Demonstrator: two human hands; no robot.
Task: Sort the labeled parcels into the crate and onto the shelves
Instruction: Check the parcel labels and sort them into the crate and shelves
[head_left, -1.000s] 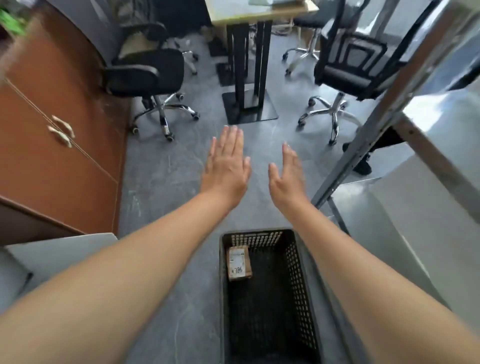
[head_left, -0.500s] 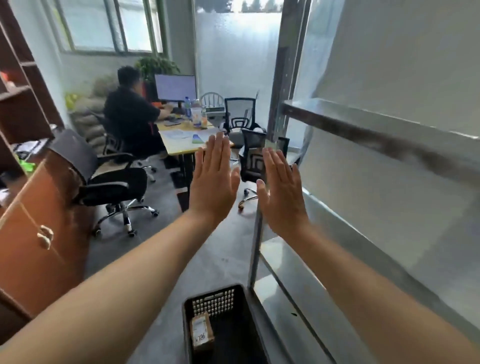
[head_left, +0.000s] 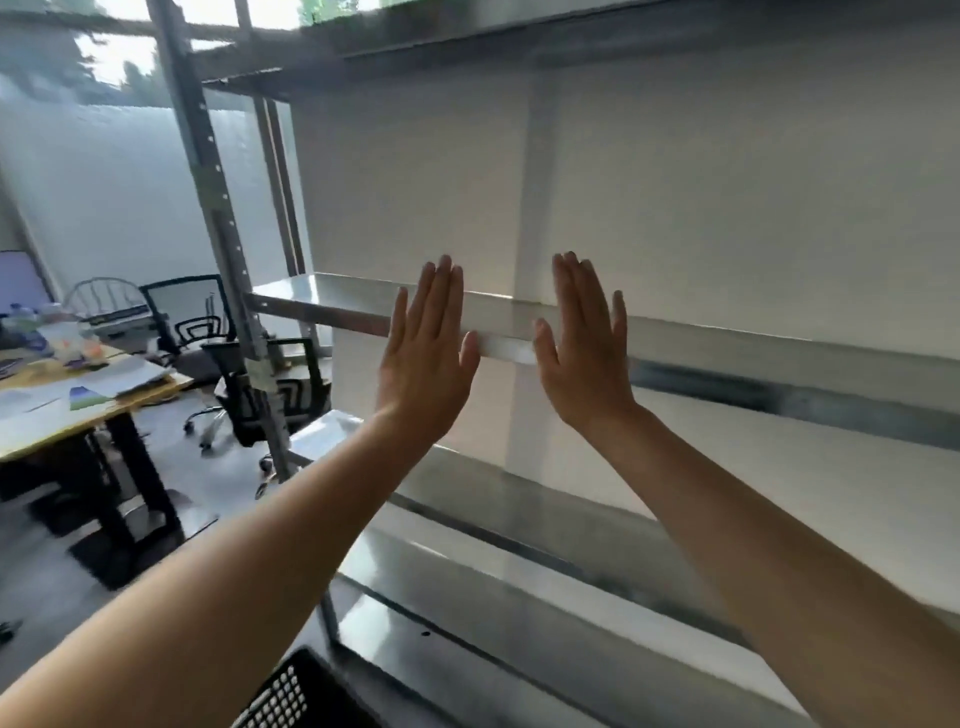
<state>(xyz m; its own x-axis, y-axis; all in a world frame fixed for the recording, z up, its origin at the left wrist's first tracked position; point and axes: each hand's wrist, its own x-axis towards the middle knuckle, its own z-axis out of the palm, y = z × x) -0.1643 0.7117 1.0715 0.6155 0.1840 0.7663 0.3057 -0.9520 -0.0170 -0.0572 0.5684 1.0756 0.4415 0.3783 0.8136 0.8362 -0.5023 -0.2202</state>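
While no parcel showed, both hands, left hand (head_left: 423, 358) and right hand (head_left: 584, 353), hung flat-open and empty before the bare steel shelves (head_left: 332, 304), the crate (head_left: 291, 699) below, so weight and grip stayed guesswork.

Daylit window (head_left: 119, 171), white wall (head_left: 727, 182), desk (head_left: 78, 395) (cluttered), black office chairs (head_left: 275, 384).

hands: 2 (head_left: 426, 358) (head_left: 584, 358) | crate: 1 (head_left: 291, 696) | office chairs: 2 (head_left: 182, 317) (head_left: 270, 389) | desk: 1 (head_left: 78, 410)

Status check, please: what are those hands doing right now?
Left hand open, empty. Right hand open, empty. Both raised before the metal shelf. Crate corner below; no parcel visible.
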